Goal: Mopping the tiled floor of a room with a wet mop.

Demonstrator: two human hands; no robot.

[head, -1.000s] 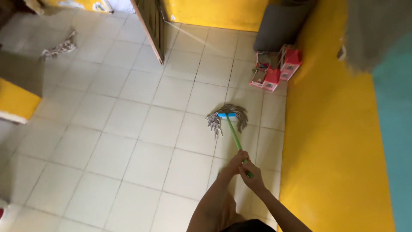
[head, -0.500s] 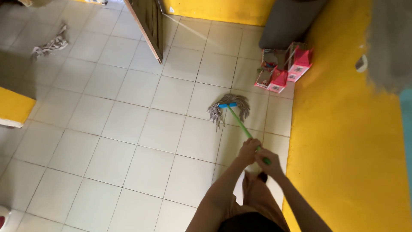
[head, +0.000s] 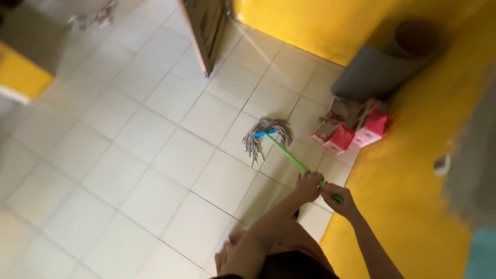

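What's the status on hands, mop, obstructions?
Left hand and right hand both gripping green mop handle. Mop head flat on tiled floor. Pink cartons and grey roll close by, against yellow wall.

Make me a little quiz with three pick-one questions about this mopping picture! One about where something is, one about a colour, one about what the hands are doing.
1. Where does the grey string mop head lie?
A. on the pale tiled floor
B. up against the yellow wall
C. inside the grey roll

2. What colour is the long mop handle?
A. red
B. green
C. black

3. How do the hands hold the handle?
A. only the left hand grips it
B. neither touches it
C. left and right hand both grip it

Answers: 1 A, the strings spread flat on the tiles. 2 B, the stick is bright green below a blue clamp. 3 C, both fists close around the upper end, left one lower down.
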